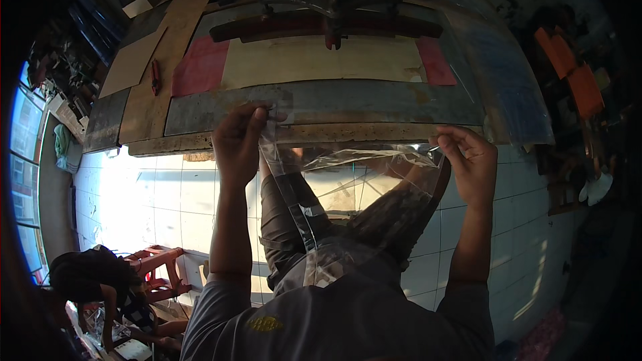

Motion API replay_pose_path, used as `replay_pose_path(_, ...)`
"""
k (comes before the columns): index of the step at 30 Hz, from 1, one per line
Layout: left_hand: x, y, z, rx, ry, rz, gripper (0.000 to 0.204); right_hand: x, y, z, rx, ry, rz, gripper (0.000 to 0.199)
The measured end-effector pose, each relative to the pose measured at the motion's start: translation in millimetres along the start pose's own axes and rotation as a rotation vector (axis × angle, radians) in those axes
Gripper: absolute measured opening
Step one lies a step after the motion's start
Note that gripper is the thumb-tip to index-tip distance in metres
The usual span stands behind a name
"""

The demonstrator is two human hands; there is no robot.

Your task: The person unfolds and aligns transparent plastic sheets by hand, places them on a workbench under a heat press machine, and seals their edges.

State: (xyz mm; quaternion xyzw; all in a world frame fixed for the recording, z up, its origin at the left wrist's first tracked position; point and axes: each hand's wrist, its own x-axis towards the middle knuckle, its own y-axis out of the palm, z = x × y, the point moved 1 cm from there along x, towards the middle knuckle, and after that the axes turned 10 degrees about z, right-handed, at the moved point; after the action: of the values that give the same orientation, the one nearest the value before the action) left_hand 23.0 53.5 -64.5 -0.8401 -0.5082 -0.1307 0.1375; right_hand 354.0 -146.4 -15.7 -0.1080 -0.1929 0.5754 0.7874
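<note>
Clear plastic sheet stretches between a seated person's two hands at the near edge of a worn tabletop, its upper part spread across the gap and its lower part hanging over the lap. The left hand pinches the upper left corner between thumb and fingers, close to the wooden edge; the right hand grips the upper right side the same way, thumb pressed toward the forefinger. Creases and bright glints run along the film near the right hand, and a narrow strip trails down from the left hand toward the person's shirt. Whether the film touches the wooden edge cannot be told.

Beyond the hands, a long grey panel lies along the tabletop, with a cream sheet behind it flanked by a red patch at either end. A dark metal bar spans the far side. To the left, a red tool rests on the wood beside a piece of brown cardboard; to the right, bluish plastic covers the surface.

Below, sunlight glares on a white tiled floor. At lower left, another person bends beside a red stool. Orange boxes stand at far right.
</note>
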Motion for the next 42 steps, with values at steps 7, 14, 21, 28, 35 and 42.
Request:
replay_pose_path(7, -1.8, 0.6, 3.7, -0.1, -0.041, -0.009, 0.018, 10.2, 2.4, -5.5, -0.04, 0.055, 0.039, 0.013)
replay_pose_path(14, 6.0, 9.1, 3.3, -0.045, -0.062, -0.031, 0.023, 23.7, 13.1, -19.6, 0.162, 0.033, -0.086, 0.015)
replay_pose_path(21, 37.5, 14.3, 1.7, 0.298, -0.138, -0.106, 0.019, 94.5, 9.2, -30.8, -0.227, -0.038, -0.178, 0.011)
replay_pose_path(28, 101.4, 0.9, 31.6, 0.625, -0.07, -0.022, 0.02, 191.8, 1.4, -67.7, -0.49, -0.073, 0.019, 0.011)
replay_pose_path(35, 140.2, -18.3, 61.5, 0.816, 0.003, 0.108, 0.02, 220.1, 22.8, -69.1, -0.665, -0.098, 0.172, 0.01)
replay_pose_path(42, 137.0, -15.0, 56.6, 0.82, 0.054, 0.132, 0.019, 212.4, 25.9, -80.8, -0.68, -0.148, 0.135, 0.009)
